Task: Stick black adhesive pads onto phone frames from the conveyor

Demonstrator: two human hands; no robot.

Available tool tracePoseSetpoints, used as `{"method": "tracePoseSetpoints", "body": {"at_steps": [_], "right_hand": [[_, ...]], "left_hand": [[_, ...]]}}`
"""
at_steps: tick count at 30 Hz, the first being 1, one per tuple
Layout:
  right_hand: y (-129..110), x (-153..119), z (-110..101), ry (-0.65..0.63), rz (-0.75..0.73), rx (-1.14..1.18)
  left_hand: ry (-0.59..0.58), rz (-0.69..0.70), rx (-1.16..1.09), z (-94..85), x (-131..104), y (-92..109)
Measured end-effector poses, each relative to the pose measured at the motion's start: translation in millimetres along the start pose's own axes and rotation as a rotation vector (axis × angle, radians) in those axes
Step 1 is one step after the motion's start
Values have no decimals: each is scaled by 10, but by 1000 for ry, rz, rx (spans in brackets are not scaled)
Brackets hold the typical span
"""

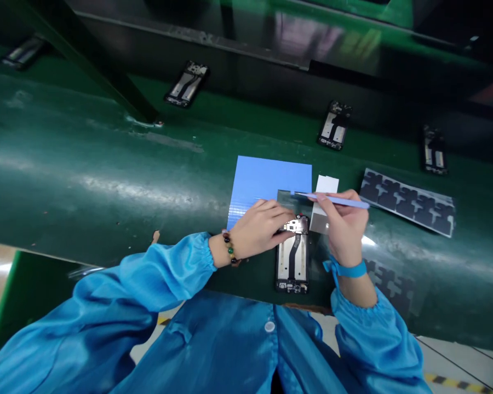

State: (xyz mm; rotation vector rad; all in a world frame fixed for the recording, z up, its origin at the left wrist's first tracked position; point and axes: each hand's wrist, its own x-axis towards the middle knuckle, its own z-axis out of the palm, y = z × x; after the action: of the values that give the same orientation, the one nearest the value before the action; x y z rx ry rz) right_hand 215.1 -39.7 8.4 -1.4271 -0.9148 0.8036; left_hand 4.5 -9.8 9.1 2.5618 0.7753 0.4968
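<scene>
An opened phone [292,262] lies on the green bench in front of me, its metal plates and a black ribbon cable exposed. My left hand [259,229] has its fingers bent over the phone's upper left part and touches it there; the fingertips are partly hidden. My right hand [345,221] pinches a slim lilac pen-like tool [340,201], pointing left above the phone's top end. Near its dark tip is a see-through dark sheet [285,198], over a blue sheet [271,175]. White strips [326,185] lie beside my right hand.
A sheet of black die-cut stickers [408,202] lies to the right, with more stickers [388,284] nearer me. Along the back are further opened phones [188,83], [334,125], [434,149]. A dark post [102,71] stands at left; a green bin [20,306] is below.
</scene>
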Motion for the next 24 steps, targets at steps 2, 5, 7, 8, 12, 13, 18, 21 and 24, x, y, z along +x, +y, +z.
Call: {"method": "tracePoseSetpoints", "body": {"at_steps": [2, 5, 7, 8, 12, 13, 18, 21, 24], "right_hand": [[-32, -186, -139, 62, 18, -13], [-17, -460, -265, 39, 60, -24], [11, -565, -281, 4, 62, -43], [24, -589, -276, -7, 56, -53], [47, -577, -251, -13, 48, -56], [47, -568, -251, -13, 50, -53], [56, -565, -268, -5, 43, -59], [71, -573, -280, 0, 40, -57], [88, -577, -286, 2, 38, -63]], "left_hand": [[15, 11, -74, -22, -24, -64], [14, 36, -130, -31, -48, -114], [6, 47, -143, -22, -50, -115], [5, 49, -146, -15, -48, -110], [6, 49, -143, 9, -37, -97], [8, 51, -139, 13, -36, -98], [21, 68, -115, 19, -33, -105], [18, 73, -99, 14, -34, -101], [12, 77, -94, 16, -37, -103]]}}
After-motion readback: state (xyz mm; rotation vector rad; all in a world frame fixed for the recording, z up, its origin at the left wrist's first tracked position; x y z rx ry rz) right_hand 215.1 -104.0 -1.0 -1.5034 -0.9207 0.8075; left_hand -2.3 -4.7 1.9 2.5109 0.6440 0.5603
